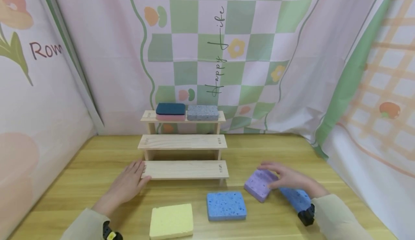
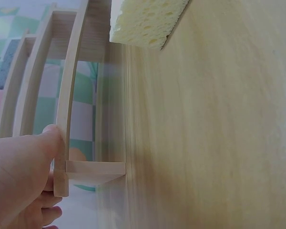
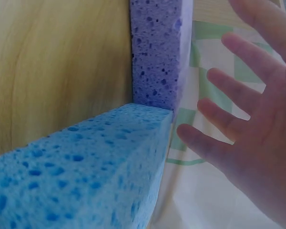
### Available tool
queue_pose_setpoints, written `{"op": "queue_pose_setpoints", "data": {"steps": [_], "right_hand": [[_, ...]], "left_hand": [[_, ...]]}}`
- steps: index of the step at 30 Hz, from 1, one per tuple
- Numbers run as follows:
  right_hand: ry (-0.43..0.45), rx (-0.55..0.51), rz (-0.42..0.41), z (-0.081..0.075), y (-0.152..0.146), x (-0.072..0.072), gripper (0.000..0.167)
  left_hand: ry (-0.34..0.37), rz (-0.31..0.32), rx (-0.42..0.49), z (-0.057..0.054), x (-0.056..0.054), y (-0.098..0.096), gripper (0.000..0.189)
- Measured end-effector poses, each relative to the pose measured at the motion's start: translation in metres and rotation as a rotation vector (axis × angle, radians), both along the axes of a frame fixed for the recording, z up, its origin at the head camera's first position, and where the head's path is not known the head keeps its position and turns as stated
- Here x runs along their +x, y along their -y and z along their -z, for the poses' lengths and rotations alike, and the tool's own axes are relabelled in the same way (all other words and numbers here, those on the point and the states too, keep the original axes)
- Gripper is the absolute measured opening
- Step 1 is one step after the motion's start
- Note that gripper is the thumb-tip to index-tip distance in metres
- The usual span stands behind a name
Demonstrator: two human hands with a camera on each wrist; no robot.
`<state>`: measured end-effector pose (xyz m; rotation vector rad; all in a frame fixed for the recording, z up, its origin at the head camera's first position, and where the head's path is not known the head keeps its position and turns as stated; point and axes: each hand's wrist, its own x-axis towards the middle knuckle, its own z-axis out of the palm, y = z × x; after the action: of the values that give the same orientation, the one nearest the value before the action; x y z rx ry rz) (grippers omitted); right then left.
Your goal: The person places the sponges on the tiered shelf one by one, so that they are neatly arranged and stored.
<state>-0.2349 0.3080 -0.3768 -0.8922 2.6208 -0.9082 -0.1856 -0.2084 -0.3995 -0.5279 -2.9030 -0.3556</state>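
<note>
My left hand (image 1: 126, 182) rests at the left end of the lowest shelf of a three-step wooden stand (image 1: 184, 169). In the left wrist view, its thumb (image 2: 50, 136) lies along the board's edge and the other fingers bend down past the board's end. My right hand (image 1: 288, 177) hovers over a purple sponge (image 1: 256, 187), thumb and fingers apart around it. In the right wrist view those fingers (image 3: 238, 95) are spread beside the purple sponge (image 3: 157, 57). A blue sponge (image 1: 296, 198) lies under the right wrist, partly hidden.
A second blue sponge (image 1: 226, 205) and a yellow sponge (image 1: 172, 220) lie on the wood-grain table (image 1: 81, 164) in front. The stand's top shelf carries a pink sponge with a dark blue top (image 1: 170, 111) and a grey-blue sponge (image 1: 202, 112). Printed curtains (image 1: 259, 60) surround the table.
</note>
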Motion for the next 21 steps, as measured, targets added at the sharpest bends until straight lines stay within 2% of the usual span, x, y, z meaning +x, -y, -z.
{"op": "queue_pose_setpoints", "data": {"steps": [10, 21], "right_hand": [[0.071, 0.039, -0.072, 0.0038, 0.0021, -0.0021, 0.069], [0.089, 0.085, -0.084, 0.0043, 0.0043, -0.0058, 0.071]], "left_hand": [[-0.016, 0.003, 0.004, 0.0028, -0.0026, 0.0012, 0.061], [-0.023, -0.006, -0.006, 0.0059, -0.0047, 0.0026, 0.061]]}}
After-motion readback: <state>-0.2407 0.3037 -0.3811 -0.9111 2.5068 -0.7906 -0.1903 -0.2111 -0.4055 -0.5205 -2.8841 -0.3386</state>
